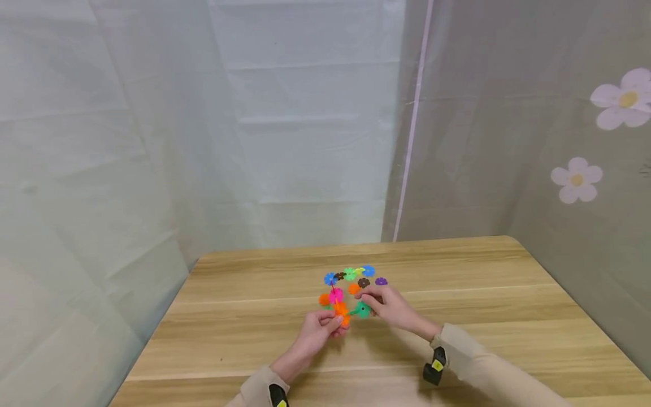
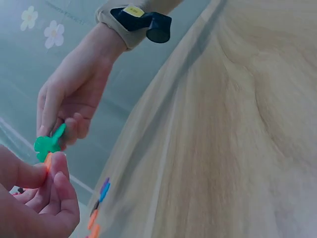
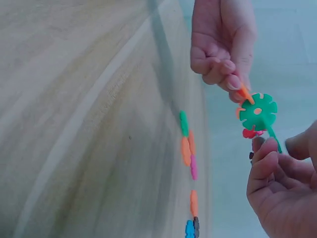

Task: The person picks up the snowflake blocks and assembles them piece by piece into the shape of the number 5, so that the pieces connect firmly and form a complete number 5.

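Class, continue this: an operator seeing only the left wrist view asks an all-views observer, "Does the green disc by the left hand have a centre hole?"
Observer: Yes, the right wrist view shows a hole in the green disc.
Operator: Anything green lying on the table?
Observer: Yes, the right wrist view shows a green piece there.
Operator: Any yellow?
Observer: Yes, the head view shows a yellow piece between a lime disc and a blue disc.

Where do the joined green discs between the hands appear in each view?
Head: green discs, lower half, just right of centre.
Left wrist: green discs, toward the left edge.
Right wrist: green discs, right side, near mid-height.
Shared landmark: orange disc pinched by the left hand.
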A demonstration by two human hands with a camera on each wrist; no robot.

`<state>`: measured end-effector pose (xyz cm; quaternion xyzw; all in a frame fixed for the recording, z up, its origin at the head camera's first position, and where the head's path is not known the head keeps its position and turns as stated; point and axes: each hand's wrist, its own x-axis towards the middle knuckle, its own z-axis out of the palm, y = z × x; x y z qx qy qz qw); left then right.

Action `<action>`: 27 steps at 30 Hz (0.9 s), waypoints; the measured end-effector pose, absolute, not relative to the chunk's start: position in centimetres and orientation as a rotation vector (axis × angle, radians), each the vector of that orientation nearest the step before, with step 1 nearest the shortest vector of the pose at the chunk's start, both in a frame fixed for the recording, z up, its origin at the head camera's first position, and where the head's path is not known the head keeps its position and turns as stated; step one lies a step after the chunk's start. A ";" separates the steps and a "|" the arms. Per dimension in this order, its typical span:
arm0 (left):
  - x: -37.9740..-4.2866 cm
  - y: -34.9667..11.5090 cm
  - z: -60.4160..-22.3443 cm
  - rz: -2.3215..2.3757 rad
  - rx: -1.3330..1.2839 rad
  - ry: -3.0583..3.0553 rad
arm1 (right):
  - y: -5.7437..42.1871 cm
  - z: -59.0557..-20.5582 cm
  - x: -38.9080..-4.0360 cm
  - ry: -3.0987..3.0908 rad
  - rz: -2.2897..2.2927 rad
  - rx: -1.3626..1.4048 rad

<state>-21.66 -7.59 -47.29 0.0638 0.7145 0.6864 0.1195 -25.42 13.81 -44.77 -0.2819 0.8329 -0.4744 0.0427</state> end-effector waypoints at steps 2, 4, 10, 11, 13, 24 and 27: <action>-21.6 -7.5 -47.0 2.035 0.165 2.065 | 13.9 -44.8 -25.3 2.535 -1.494 -0.819; -21.6 -7.4 -46.9 2.068 0.147 2.054 | 14.0 -45.0 -25.2 2.511 -1.532 -0.775; -21.4 -7.1 -46.6 2.173 0.095 1.989 | 13.9 -45.4 -24.9 2.457 -1.619 -0.766; -21.3 -6.9 -46.7 2.185 0.089 1.971 | 13.9 -45.4 -24.9 2.466 -1.626 -0.776; -21.2 -6.7 -46.8 2.198 0.092 1.944 | 13.8 -45.2 -24.8 2.490 -1.643 -0.792; -20.3 -5.5 -47.6 2.189 0.107 1.937 | 13.5 -44.6 -24.4 2.589 -1.657 -0.774; -20.1 -5.2 -47.6 2.196 0.097 1.936 | 13.4 -44.6 -24.2 2.636 -1.630 -0.822</action>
